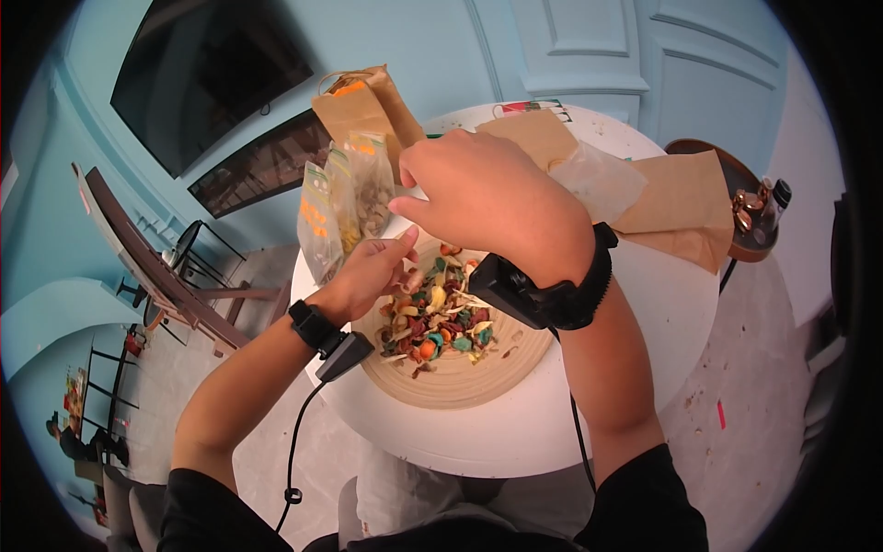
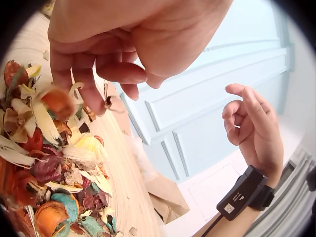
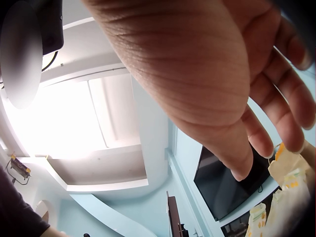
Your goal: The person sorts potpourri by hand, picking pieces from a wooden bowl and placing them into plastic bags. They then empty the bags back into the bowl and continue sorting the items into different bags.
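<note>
left fingers (image 2: 90, 94) hang over dried petals (image 2: 47, 169), plastic bags (image 1: 318, 219) just beside.

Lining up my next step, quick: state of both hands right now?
Left hand: fingers curled; cannot tell if they pinch anything.
Right hand: open, fingers loosely bent, holding nothing.

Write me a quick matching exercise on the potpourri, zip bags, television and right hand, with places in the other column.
1. Potpourri
2. Zip bags
3. Television
4. Right hand

A. On the blue wall
B. Raised above the white table
C. Heaped on the round wooden plate
D. Beside the handled paper bag

Right pairs: 1-C, 2-D, 3-A, 4-B
</note>
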Action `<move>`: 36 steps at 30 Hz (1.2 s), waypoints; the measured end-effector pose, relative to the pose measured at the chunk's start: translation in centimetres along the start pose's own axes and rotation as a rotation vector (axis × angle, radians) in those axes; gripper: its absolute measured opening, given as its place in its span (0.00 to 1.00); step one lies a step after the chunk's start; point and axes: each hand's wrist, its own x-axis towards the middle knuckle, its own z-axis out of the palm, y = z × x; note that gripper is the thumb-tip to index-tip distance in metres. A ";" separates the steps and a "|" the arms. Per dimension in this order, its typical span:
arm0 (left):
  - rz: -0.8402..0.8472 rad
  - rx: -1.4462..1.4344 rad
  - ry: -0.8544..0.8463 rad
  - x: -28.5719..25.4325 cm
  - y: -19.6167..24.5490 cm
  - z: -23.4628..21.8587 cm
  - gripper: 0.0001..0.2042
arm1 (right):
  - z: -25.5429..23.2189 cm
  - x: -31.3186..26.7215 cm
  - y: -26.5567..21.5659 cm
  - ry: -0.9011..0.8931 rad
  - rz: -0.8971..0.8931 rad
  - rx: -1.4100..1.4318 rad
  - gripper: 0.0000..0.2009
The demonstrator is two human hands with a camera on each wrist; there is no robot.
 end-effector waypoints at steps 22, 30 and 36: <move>0.187 1.081 -0.288 -3.5 -0.2 -1.8 0.17 | -0.5 0.1 -0.5 -0.049 0.058 0.004 0.13; 0.259 0.860 -0.107 -3.8 1.7 -2.5 0.20 | -0.2 -0.1 -0.2 0.012 0.029 0.010 0.12; 0.354 0.287 0.025 -2.7 3.8 -1.8 0.19 | -0.2 0.3 0.1 -0.069 0.094 -0.002 0.14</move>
